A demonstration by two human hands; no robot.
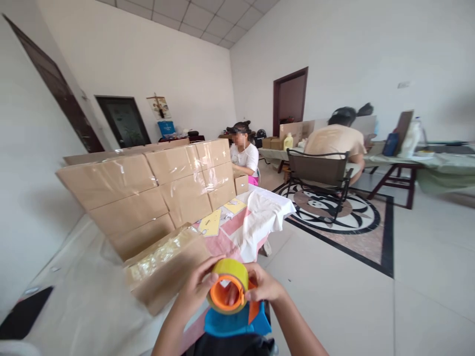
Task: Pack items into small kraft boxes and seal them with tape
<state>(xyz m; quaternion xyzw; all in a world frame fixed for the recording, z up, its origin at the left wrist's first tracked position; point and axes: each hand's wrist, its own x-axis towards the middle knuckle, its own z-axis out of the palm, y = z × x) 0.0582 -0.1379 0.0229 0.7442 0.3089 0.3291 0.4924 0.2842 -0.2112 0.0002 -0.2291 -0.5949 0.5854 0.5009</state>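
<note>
Both hands hold a tape dispenser low in front of me. Its roll of yellow packing tape (234, 267) sits round an orange hub, with a blue plastic part (227, 324) below. My left hand (201, 281) is closed on the roll's left side. On the other side, my right hand (266, 285) grips the roll and the orange part beside it; some fingertips show through the hub. Just beyond my left hand lies a cardboard box (174, 269) with shiny tape along its top.
Taped cardboard boxes (178, 183) stand stacked on the table at left. Beside them are yellow cards (210, 223) and a white cloth (256, 217). A person (247, 155) sits behind the stack. Another person (334, 141) sits at right, in a chair (317, 170) on patterned floor.
</note>
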